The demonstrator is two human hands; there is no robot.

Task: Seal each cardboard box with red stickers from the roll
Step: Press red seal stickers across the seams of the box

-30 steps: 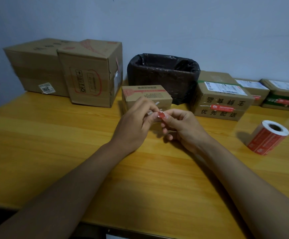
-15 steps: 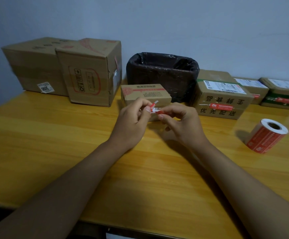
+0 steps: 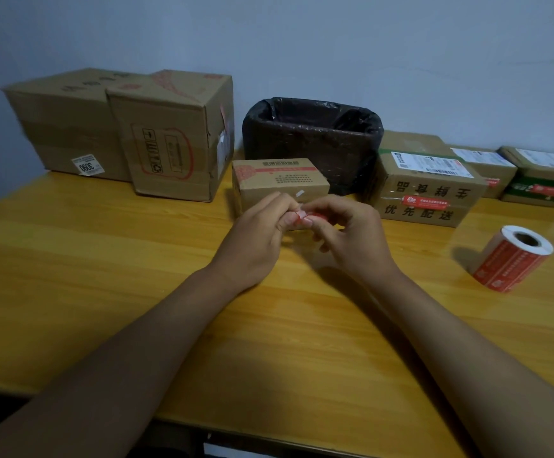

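Both hands are up close together over the yellow wooden table [image 3: 104, 276], left hand [image 3: 256, 236] and right hand [image 3: 351, 236] each pinching one small red sticker [image 3: 312, 215] between fingertips, looks like it's being peeled off its white backing. It sits right at the pinch, just in front of the small brown cardboard box [image 3: 279, 180], which I'd guess gets sealed next. The red sticker roll with the white core [image 3: 513, 259] is parked well off to the right, out of the way.

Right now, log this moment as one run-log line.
step: peeling sticker | left hand: pinches red sticker | right hand: pinches same sticker | roll: on table, right | next box: small box behind hands
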